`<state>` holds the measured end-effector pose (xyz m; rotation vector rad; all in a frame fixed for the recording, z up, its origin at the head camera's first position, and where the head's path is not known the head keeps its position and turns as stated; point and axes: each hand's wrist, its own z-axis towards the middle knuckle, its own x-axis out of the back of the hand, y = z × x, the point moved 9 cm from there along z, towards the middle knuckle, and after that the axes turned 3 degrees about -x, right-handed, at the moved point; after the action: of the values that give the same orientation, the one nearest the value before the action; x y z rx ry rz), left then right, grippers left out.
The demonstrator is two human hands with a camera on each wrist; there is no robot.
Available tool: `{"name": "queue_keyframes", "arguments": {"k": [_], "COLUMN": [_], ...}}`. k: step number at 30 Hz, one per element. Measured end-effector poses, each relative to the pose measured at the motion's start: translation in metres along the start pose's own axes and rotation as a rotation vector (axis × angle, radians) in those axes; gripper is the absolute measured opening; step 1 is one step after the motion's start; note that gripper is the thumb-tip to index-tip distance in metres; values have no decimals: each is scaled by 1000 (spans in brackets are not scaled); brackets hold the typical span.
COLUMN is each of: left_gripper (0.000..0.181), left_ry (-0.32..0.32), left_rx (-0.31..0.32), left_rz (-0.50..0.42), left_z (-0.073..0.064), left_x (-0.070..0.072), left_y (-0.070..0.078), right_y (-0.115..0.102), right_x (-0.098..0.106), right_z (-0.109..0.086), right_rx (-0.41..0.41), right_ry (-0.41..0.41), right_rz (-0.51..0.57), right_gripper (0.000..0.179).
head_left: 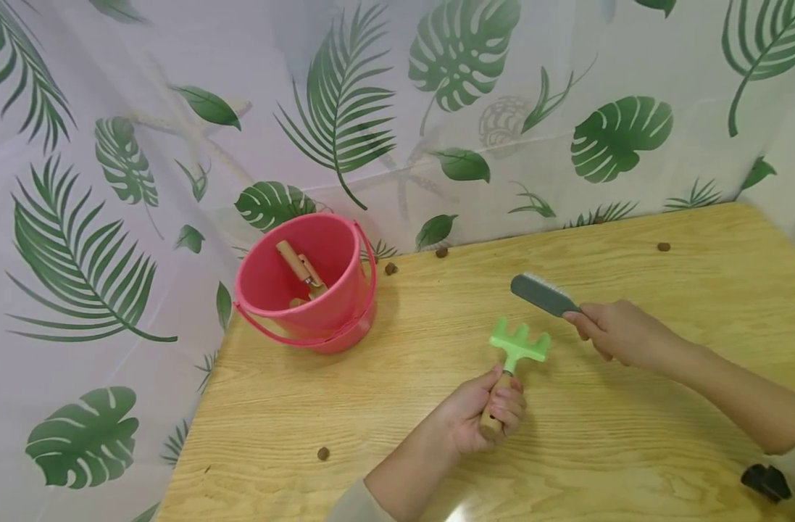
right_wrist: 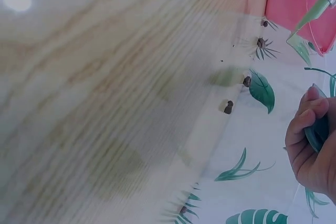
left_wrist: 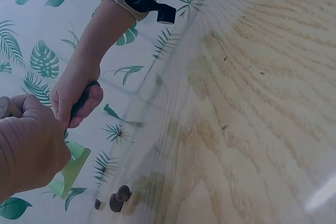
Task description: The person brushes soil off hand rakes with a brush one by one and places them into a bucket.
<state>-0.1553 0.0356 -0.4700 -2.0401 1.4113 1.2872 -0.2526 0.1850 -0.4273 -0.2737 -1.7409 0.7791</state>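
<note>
My left hand (head_left: pixel 478 413) grips the wooden handle of a small hand rake (head_left: pixel 517 346) with light green tines, held above the table with the tines pointing away from me. To its right, my right hand (head_left: pixel 622 332) holds a grey brush (head_left: pixel 542 293) by the handle, its pale bristles on the upper far side. The brush head is a little beyond the rake's tines and apart from them. In the left wrist view the left hand (left_wrist: pixel 31 145) hides the rake's handle; the right wrist view shows the right hand (right_wrist: pixel 315 140) curled round the brush handle.
A pink bucket (head_left: pixel 351 290) stands at the table's far left, with wooden-handled tools (head_left: pixel 294 261) inside. Small brown lumps lie scattered on the wooden table (head_left: pixel 273 428), one lump (head_left: pixel 323 454) near the front left. A leaf-patterned sheet (head_left: pixel 240 159) hangs behind the table.
</note>
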Motion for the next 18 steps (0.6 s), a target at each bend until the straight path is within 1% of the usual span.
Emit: {"name": "queue_keyframes", "arguments": {"k": [2, 4, 6, 11, 13, 18], "left_gripper": [39, 39, 39, 34, 32, 28], "left_ry": [13, 17, 19, 25, 26, 21], "left_rx": [-16, -35, -59, -113, -132, -174], "left_rz": [19, 72, 169, 470, 569, 781], "left_z": [0, 0, 0, 0, -1, -5], "left_x": [2, 3, 3, 3, 3, 4], "left_y": [2, 4, 6, 13, 16, 24], "right_y": [0, 0, -1, -6, -9, -17], "right_x": [-1, -1, 0, 4, 8, 15], "right_z": [0, 0, 0, -3, -5, -11], "right_rx": [5, 4, 1, 1, 1, 8], "right_ry": [2, 11, 17, 37, 52, 97], "right_rz": [2, -10, -22, -69, -94, -153], "right_gripper": [40, 40, 40, 41, 41, 40]}}
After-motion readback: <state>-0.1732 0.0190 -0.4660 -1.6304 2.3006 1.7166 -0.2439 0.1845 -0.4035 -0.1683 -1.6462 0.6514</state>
